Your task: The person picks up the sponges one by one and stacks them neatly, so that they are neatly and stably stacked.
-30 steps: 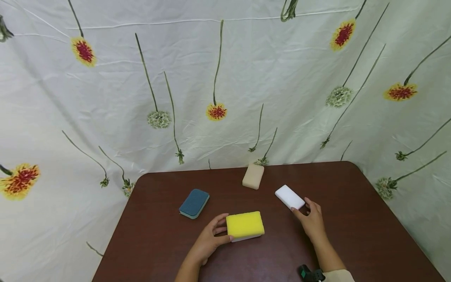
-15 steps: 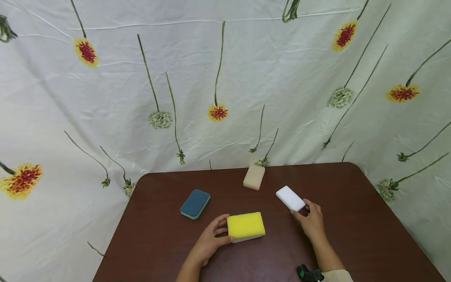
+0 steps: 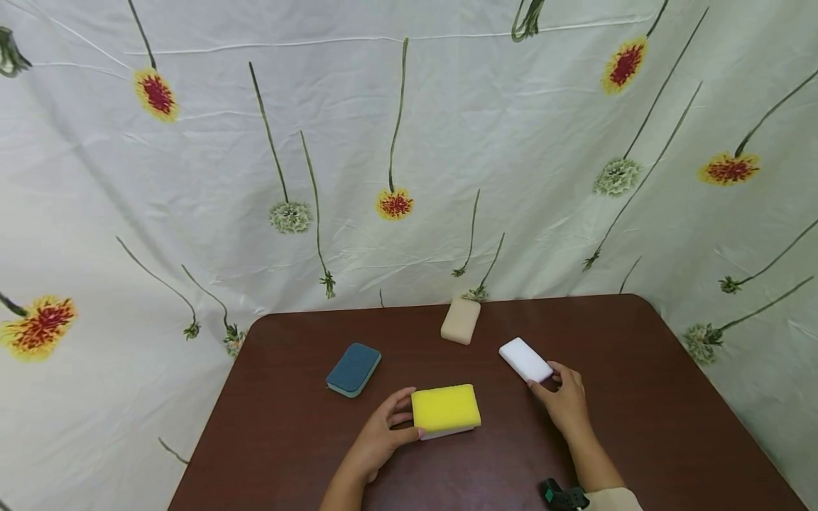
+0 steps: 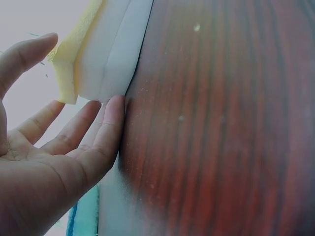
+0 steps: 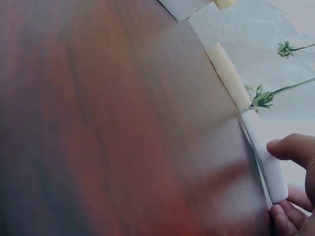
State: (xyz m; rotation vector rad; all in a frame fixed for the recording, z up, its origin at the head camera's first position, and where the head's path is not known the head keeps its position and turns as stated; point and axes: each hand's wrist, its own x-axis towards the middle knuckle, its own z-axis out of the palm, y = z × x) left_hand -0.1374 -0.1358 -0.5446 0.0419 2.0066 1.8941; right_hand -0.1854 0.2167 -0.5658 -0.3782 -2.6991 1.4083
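In the head view, a yellow sponge [image 3: 445, 408] lies on top of white sponge layers [image 3: 449, 432] near the middle of the table. My left hand [image 3: 378, 434] is at the stack's left end. In the left wrist view, its loosely extended fingertips touch the end of the white layers [image 4: 106, 64], and the thumb is near the yellow sponge's side. My right hand [image 3: 565, 401] holds the near end of a white block-shaped sponge [image 3: 525, 360] between thumb and fingers. In the right wrist view, this white block [image 5: 266, 155] lies along the tabletop.
A blue sponge with a paler underside [image 3: 353, 369] lies on the left of the table. A beige sponge [image 3: 460, 320] lies at the back edge. Behind the dark brown table [image 3: 287, 440] hangs a flower-print cloth [image 3: 345, 92]. A black band [image 3: 562, 495] is on the right wrist.
The white block has turned or shifted very slightly left with my right hand. My left hand and the yellow-topped stack stay in place. The view shifted slightly at first.
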